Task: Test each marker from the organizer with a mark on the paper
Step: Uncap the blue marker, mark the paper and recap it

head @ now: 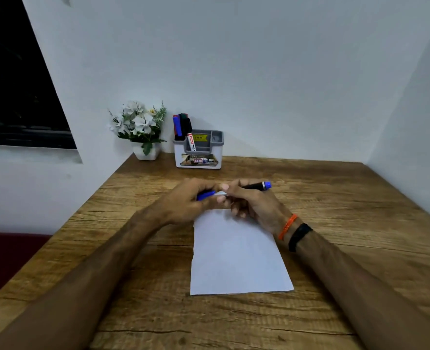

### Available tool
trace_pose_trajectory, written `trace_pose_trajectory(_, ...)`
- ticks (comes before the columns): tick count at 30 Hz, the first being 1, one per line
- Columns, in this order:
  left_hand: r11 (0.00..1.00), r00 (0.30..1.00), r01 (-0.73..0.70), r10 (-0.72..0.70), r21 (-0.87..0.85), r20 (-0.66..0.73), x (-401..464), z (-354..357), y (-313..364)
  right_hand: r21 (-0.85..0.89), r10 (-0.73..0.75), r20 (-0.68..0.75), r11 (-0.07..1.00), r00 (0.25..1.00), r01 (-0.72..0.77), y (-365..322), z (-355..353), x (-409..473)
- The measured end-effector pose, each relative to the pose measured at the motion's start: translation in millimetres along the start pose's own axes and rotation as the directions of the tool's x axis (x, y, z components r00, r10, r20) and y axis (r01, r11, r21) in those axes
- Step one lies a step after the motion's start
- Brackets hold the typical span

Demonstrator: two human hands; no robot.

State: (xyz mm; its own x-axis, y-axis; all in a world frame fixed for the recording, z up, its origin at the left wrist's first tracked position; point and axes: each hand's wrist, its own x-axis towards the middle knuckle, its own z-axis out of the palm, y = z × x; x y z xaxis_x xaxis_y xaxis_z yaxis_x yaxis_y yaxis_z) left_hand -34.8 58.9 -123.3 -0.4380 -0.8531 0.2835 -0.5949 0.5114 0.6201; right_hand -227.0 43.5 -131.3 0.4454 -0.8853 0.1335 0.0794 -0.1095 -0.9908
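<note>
- Both hands together mid-table, clamped on 1 marker: left hand grips the blue cap end, right hand grips the black barrel; blue tail pokes out to the right.
- Marker held just above the far edge of the paper; no marks visible on the sheet.
- Risk: cap looks ready to come off w/ a jerk, so the tip could streak fingers or table.
- Risk: paper lies loose w/ nothing pinning it; probably slides when the tip drags.
- Count: 1 sheet, 1 organizer at the far edge, approx 4 markers standing in its left slot (bunched, can't tell exactly), 1 flower pot beside it.
</note>
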Motion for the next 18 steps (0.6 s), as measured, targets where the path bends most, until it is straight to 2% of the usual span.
trace_pose_trajectory(6, 0.986, 0.990, -0.124, 0.131, 0.110, -0.054, -2.1, 0.1, 4.7, 0.023, -0.046, -0.007, 0.999, 0.999, 0.046, 0.7, 5.6, 2.0)
trace_pose_trajectory(12, 0.968, 0.986, -0.153, 0.163, 0.200, -0.035, -2.4, 2.5, -0.3, 0.033, -0.068, 0.078, 0.997, 0.995, 0.066, 2.7, 2.1, 2.8)
trace_pose_trajectory(18, 0.962, 0.972, -0.216, 0.228, 0.166, -0.054, -4.1, 4.4, 5.2, 0.118, -0.090, 0.121, 0.990, 0.989, 0.075, -0.4, 1.8, 1.3)
